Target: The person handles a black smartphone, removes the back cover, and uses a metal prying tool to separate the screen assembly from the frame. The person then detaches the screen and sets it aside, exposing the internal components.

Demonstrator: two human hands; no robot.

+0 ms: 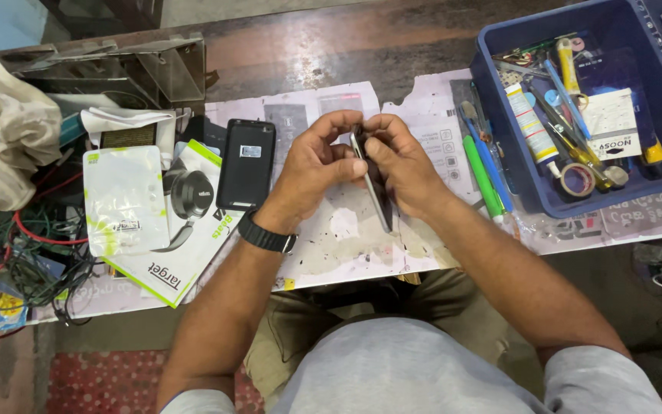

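bare forearms, black wristwatch [267, 235] on the left wrist, grey short-sleeved shirt [415, 368], olive-khaki trousers [300, 330], no gloves

Premises present as a small phone-repair workshop: blue tool bin [657, 115] upper right, tangled wires [32, 253] at left, black phone back [246, 164] and headphone box [185, 230] on a paper-covered bench [346, 238].

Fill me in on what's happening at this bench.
A seated person holds a thin dark phone edge-on between both hands: the left hand and the right hand pinch its upper end above the paper-covered table. A black back cover lies to the left, beside a headphone box. A blue tool bin sits at right.
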